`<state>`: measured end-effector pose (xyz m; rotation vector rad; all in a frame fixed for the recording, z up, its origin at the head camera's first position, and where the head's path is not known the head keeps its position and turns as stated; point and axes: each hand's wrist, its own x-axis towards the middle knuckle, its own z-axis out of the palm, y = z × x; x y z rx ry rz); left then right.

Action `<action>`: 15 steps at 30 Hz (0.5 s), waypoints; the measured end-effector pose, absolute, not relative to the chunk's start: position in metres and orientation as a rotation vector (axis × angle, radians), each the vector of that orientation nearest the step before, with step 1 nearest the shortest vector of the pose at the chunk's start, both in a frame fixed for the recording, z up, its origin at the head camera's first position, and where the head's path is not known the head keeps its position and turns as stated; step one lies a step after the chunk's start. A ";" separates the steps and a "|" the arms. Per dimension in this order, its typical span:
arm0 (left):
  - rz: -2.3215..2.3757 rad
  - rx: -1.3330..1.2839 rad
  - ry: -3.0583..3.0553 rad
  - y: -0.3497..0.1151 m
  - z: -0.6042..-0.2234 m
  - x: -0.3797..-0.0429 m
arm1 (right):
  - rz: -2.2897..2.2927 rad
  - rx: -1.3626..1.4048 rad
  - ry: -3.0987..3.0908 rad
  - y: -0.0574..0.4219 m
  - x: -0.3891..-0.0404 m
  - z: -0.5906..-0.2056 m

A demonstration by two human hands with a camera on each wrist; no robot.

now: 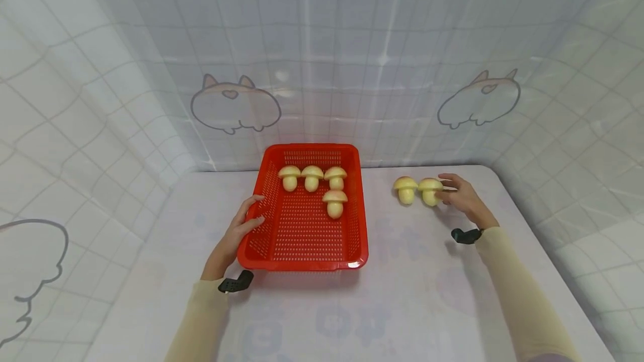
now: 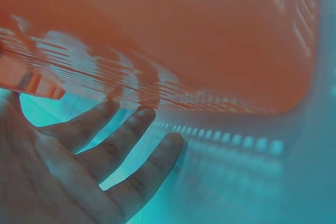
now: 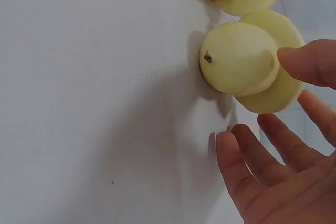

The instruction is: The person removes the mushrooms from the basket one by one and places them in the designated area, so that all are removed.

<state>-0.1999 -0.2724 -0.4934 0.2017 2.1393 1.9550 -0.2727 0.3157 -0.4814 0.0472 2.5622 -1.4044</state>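
Observation:
My left hand point(image 1: 235, 236) rests at the left side of a red perforated plastic basket point(image 1: 297, 265), thumb and a finger over its rim. In the left wrist view, other straight fingers point(image 2: 131, 129) lie along the basket's outer side. My right hand point(image 1: 464, 197) is at the right one of two toy mushrooms, yellow with rounded caps. Its thumb lies against this mushroom point(image 3: 239, 59) in the right wrist view, while the other fingers spread loosely below the cap. The second mushroom point(image 1: 405, 190) stands close on its left.
Inside the basket, three toy mushrooms point(image 1: 312, 177) form a row near the back, with another mushroom point(image 1: 334, 204) in front of the right one. The white table point(image 1: 402, 295) meets a tile-patterned backdrop point(image 1: 352, 71) at the back and sides.

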 end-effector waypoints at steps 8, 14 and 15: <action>1.950 0.188 2.132 -0.272 -0.493 -0.200 | -1.264 0.024 2.619 0.316 -0.267 -0.468; 1.952 0.185 2.127 -0.273 -0.493 -0.201 | -1.135 0.005 2.688 0.311 -0.266 -0.461; 1.954 0.186 2.122 -0.273 -0.492 -0.201 | -1.111 0.003 2.699 0.310 -0.266 -0.460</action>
